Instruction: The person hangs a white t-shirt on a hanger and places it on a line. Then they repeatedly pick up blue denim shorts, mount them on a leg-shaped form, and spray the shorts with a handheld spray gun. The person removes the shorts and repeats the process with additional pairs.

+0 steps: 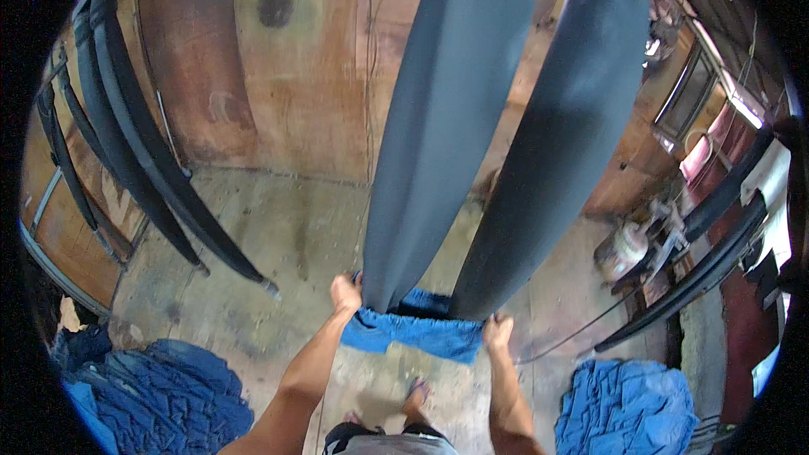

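Two long dark inflated tubes hang side by side in front of me, a left tube (455, 109) and a right tube (552, 143). Around their lower ends is a bunched pair of blue jeans (421, 337), with its open edge facing up. My left hand (344, 293) is closed on the left side of that edge, beside the left tube. Closed on the opposite side is my right hand (498, 331), just right of the right tube's end. Between the hands the cloth is stretched wide, and both tube tips disappear into it.
Crumpled denim lies in a left pile (164, 396) and a right pile (628, 404). Thin dark tubes (160, 143) hang at the left; more dark tubes (699, 270) are at the right. A machine with a rounded metal body (622, 251) stands right, with a cable (581, 329) nearby.
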`<state>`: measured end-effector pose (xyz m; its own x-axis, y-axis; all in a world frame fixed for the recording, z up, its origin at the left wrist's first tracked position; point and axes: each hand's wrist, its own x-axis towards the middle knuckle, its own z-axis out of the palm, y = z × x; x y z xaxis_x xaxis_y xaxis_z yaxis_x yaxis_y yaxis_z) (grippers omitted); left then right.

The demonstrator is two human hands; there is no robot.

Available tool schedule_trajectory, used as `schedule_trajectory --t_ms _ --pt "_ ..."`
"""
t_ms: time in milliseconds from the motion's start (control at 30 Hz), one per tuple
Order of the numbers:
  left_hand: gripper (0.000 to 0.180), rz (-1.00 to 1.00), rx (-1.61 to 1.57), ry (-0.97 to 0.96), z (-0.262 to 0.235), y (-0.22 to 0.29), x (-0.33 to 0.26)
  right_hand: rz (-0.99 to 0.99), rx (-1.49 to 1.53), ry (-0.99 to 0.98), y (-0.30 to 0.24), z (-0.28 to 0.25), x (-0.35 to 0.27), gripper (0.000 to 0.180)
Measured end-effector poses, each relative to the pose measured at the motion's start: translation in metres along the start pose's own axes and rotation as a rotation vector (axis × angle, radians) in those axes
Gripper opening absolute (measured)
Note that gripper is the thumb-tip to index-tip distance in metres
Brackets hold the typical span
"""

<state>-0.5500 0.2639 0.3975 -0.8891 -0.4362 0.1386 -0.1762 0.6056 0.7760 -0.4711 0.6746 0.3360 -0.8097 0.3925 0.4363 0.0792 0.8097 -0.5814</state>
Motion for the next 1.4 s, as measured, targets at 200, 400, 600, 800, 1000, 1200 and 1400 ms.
schedule_trajectory --t_ms 200,400,600,800,1000,1200,1400 --pt "0.032 -0.052 -0.374 -0.053 -0.011 0.106 0.065 0.361 0.371 -0.214 -0.065 -0.079 0.117 0.034" --pt "0.030 0.219 -0.720 -0.198 -0.230 0.378 0.124 -0.217 0.739 -0.055 -0.263 -0.320 0.317 0.028" --pt "0.033 0.593 -0.651 0.018 -0.303 0.516 0.129 -0.469 0.726 0.084 -0.398 -0.352 0.402 0.032" --pt "0.030 1.003 -0.121 0.528 -0.287 0.472 0.106 -0.799 0.805 0.635 -0.383 -0.305 0.394 0.025" --pt "0.024 1.408 -0.227 0.609 -0.304 0.489 0.131 -0.986 0.636 0.426 -0.376 -0.326 0.404 0.041" --pt "0.041 1.148 -0.807 0.342 -0.307 0.511 0.132 -0.811 1.196 0.422 -0.425 -0.367 0.413 0.060" --pt "0.045 1.179 -0.837 0.221 -0.332 0.530 0.131 -0.586 0.990 0.240 -0.440 -0.384 0.418 0.062"
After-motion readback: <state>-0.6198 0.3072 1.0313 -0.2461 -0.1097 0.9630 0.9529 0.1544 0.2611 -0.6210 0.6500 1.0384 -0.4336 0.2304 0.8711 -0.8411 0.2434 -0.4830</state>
